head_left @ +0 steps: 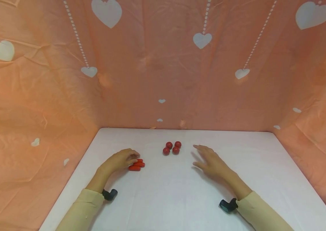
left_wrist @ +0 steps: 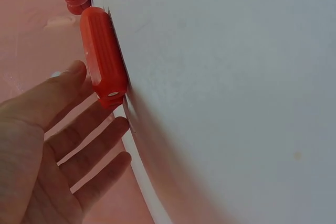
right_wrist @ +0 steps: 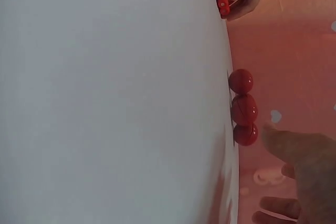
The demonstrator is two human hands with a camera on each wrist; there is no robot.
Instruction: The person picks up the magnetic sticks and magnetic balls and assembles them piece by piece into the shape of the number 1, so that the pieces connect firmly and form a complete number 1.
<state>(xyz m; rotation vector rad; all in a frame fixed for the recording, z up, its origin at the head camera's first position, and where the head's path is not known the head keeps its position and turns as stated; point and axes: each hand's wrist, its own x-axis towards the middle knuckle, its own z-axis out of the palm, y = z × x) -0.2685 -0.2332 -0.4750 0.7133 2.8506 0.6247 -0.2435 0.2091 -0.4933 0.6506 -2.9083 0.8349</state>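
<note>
Several small red oblong plastic pieces (head_left: 134, 168) lie close together on the white table. In the left wrist view the nearest red piece (left_wrist: 104, 51) has ribbed sides and a small pale spot on its end. My left hand (head_left: 124, 159) is right beside them, its fingers (left_wrist: 100, 142) loosely spread and the index fingertip hidden behind the pieces. Whether it touches them I cannot tell. A group of shiny red balls (head_left: 175, 150) sits farther back, mid-table. To the right of the balls my right hand (head_left: 211, 162) hovers with fingers spread, holding nothing.
The white table (head_left: 163, 199) ends at an orange cloth backdrop (head_left: 163, 80) printed with pale hearts, which also rises on both sides. Dark wrist cameras sit at both wrists, including one (head_left: 228, 205) by the right sleeve.
</note>
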